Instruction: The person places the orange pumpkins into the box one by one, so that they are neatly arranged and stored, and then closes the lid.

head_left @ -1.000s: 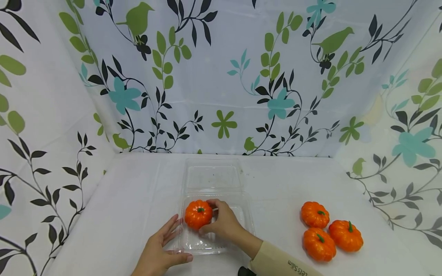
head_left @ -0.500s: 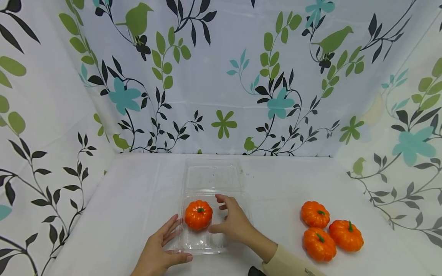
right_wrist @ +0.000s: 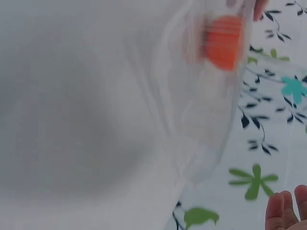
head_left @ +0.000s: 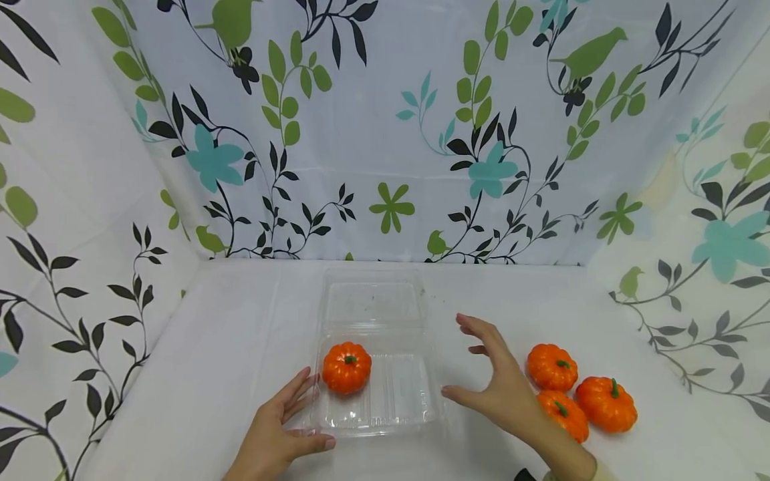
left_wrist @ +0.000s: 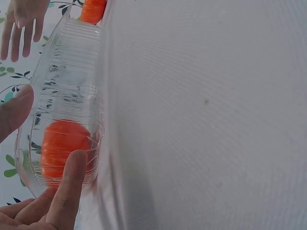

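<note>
A clear plastic clamshell container (head_left: 409, 387) lies unfolded on the white table, its lid (head_left: 373, 304) laid back. One small orange pumpkin (head_left: 346, 369) with a green stem sits in the left part of its base. My left hand (head_left: 273, 427) is at the container's left side and near corner, fingers and thumb fairly straight and spread; in the left wrist view a finger (left_wrist: 72, 184) lies against the clear wall. To the right of the container, my right hand (head_left: 502, 387) is in the air, thumb and fingers wide apart, holding nothing.
Three more orange pumpkins cluster at the right: a back one (head_left: 551, 367), a right one (head_left: 606, 405) and a front one (head_left: 564, 415) partly hidden by my right forearm. Leaf-patterned cloth (head_left: 391, 133) rises behind and beside the table.
My right hand has let go of the pumpkin in the container and moved right, out past the container's edge toward the other pumpkins. My left hand stays in place. The head view has tilted slightly.
</note>
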Action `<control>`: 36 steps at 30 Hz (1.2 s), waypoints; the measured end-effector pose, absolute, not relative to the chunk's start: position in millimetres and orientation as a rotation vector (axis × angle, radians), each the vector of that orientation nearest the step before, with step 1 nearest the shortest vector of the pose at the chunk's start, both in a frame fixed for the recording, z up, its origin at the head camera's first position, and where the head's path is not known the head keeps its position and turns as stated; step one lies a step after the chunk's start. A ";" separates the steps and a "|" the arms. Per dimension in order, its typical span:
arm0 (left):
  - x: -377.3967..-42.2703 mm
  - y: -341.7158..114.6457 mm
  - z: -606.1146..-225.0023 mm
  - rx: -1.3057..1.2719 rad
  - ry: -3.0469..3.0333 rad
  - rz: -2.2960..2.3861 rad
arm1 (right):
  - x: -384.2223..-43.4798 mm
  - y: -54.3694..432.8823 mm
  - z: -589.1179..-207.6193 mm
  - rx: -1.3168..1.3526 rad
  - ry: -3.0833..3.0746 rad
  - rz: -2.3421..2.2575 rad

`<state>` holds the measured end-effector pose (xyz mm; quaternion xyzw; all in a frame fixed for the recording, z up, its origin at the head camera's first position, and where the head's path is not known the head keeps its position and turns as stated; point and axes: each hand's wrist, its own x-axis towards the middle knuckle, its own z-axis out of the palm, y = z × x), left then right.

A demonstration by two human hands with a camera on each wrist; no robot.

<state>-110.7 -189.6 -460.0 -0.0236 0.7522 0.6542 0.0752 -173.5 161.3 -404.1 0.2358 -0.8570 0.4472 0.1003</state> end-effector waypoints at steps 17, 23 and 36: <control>-111.9 -185.4 -454.3 -0.143 2.229 1.953 | -128.9 282.8 -383.8 0.367 -2.052 2.022; -111.0 -187.8 -454.5 -0.168 2.230 1.914 | -120.9 302.2 -394.8 0.246 -1.790 2.197; -115.3 -184.6 -453.3 -0.193 2.247 1.863 | -96.0 314.1 -429.9 -0.341 -1.800 2.158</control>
